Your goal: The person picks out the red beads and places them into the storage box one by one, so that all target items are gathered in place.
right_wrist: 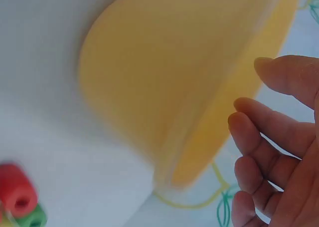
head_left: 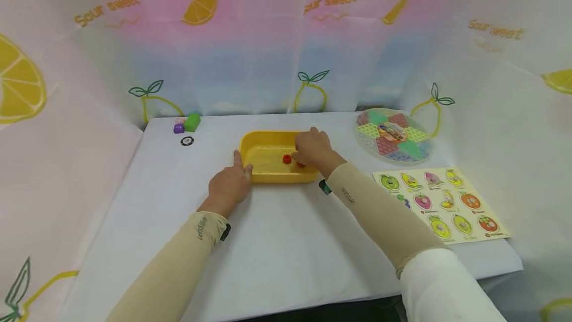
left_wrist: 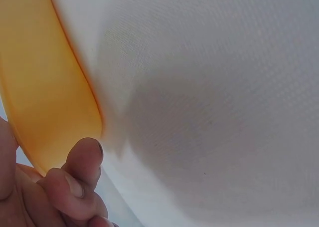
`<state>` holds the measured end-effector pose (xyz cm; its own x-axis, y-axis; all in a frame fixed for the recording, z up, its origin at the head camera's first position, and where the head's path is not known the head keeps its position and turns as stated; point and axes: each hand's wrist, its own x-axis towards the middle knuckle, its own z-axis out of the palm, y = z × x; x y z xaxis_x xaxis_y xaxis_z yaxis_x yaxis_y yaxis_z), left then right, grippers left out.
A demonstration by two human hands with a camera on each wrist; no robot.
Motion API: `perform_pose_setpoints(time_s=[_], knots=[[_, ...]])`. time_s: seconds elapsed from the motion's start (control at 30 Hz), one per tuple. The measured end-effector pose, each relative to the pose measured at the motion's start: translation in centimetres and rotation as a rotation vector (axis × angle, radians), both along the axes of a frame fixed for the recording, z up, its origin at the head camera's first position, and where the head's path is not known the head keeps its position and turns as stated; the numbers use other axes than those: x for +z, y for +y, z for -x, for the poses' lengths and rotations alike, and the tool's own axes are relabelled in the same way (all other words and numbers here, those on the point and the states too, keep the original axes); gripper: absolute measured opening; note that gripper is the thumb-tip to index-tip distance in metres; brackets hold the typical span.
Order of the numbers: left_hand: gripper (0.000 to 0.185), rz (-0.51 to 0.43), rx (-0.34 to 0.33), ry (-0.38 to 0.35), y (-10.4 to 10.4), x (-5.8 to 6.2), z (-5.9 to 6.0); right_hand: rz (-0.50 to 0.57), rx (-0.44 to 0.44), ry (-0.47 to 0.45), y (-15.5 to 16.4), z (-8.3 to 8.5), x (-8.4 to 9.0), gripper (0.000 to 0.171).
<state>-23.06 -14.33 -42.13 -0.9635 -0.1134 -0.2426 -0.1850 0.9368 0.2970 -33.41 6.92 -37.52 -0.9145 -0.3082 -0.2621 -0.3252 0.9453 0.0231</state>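
The yellow, round-cornered rectangular plastic tray (head_left: 279,178) sits on the white-covered table (head_left: 272,242). Your left hand (head_left: 229,185) pinches its near left corner between thumb and index finger. Your right hand (head_left: 315,149) is over its right end, fingers loosely bent, thumb apart, grasping nothing. Inside lie small red cylindrical beads (head_left: 287,159), one partly hidden by your right fingertips.

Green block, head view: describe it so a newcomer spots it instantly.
Start at the white table and go to its far left corner, left of the yellow tray. In the small cluster there, the green block sits right of the purple block and behind the round black-and-white piece. It is the cluster's only green piece and looks larger than the purple one.
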Motion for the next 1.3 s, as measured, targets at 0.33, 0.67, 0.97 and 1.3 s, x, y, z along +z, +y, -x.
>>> perform_pose_setpoints(time_s=[0.33, 0.67, 0.97, 1.3], knots=[[0.075, -0.005, -0.001, -0.041, -1.8, 0.5, 0.1, 0.098, -0.016, 0.047, 5.8, -1.7, 1.0, 0.035], [0.075, -0.020, 0.015, -0.047, -2.9, 0.7, 0.1, 0.086, -0.029, 0.037, 8.5, -3.6, -0.8, 0.032], [0.075, -0.021, -0.008, -0.064, -2.1, 0.8, 0.2, 0.077, -0.059, -0.002, 10.0, -4.8, -2.5, 0.032], [0.075, -0.014, -0.042, -0.088, -0.5, 0.5, 0.7, 0.040, -0.097, 0.014, 12.1, -5.8, -4.2, 0.036]])
